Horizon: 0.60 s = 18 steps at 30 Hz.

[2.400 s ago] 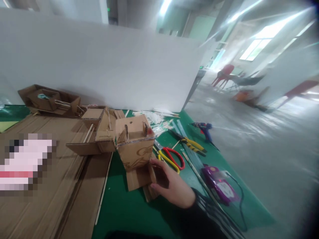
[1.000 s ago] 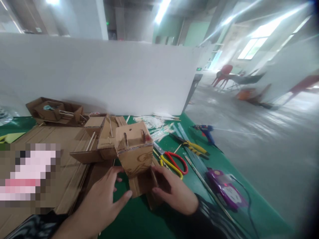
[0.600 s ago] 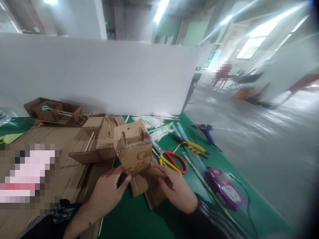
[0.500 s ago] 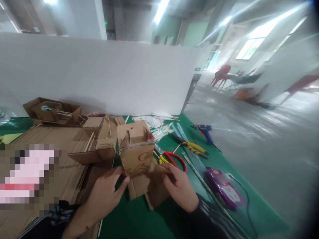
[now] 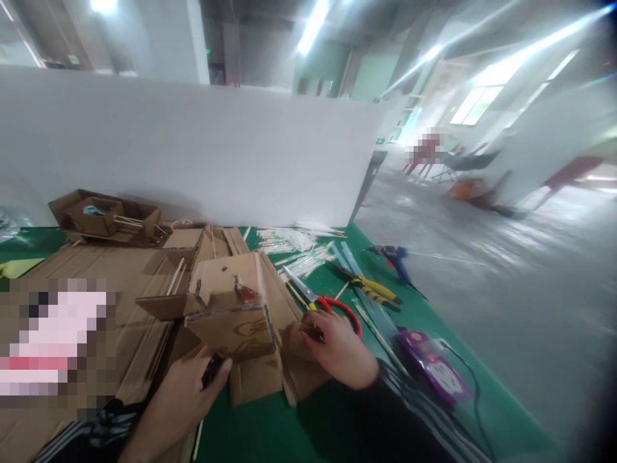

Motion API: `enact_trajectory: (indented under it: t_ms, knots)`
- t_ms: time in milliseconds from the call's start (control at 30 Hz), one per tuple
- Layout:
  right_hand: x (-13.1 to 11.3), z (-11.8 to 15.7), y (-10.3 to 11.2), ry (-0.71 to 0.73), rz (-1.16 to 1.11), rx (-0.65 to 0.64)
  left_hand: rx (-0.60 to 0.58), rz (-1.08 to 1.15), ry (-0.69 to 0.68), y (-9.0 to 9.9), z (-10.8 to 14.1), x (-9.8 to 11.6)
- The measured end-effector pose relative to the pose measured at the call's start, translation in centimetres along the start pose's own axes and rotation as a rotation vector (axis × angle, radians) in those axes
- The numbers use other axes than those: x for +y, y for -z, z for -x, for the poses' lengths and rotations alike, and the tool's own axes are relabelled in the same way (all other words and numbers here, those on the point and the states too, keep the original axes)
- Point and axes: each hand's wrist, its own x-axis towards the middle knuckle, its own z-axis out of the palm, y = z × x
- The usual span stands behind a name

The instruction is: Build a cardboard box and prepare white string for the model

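Fingers of both hands are gripping a brown cardboard box-shaped model point(image 5: 231, 315) on the green table mat point(image 5: 299, 424).

Left hand point(image 5: 186, 392) is clasping the model's lower front edge from below, thumb raised against the printed face. Right hand point(image 5: 337, 350) is pressing curled fingers against the model's right side panel. Red-and-yellow-handled scissors point(image 5: 322, 302) are lying just right of the model, touching the right hand. Yellow-and-black pliers point(image 5: 369, 286), a blue glue gun point(image 5: 393, 257) and a purple device point(image 5: 431, 366) are lying farther right. Flat brown cardboard sheets point(image 5: 96, 270) are lying to the model's left.
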Motion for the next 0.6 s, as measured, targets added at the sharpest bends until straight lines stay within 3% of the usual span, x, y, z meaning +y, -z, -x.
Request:
enact_trajectory:
  t_ms: [167, 367, 500, 600]
  knots:
    - [-0.7, -0.9, -0.4, -0.039, 0.043, 0.003, -0.039, 0.039, 0.032, 0.0, -0.1, 0.0]
    - [-0.4, -1.3, -0.3, -0.040, -0.067, 0.034, 0.027, 0.037, -0.009, -0.6, 0.4, -0.5]
    - [0.3, -1.2, 2.2, -0.045, -0.141, 0.085, 0.073, 0.049, -0.023, -0.6, 0.6, -0.7]
    - [1.1, -1.5, 5.3, -0.087, -0.202, 0.210, 0.038, 0.108, -0.012, -0.4, 0.6, -0.5]
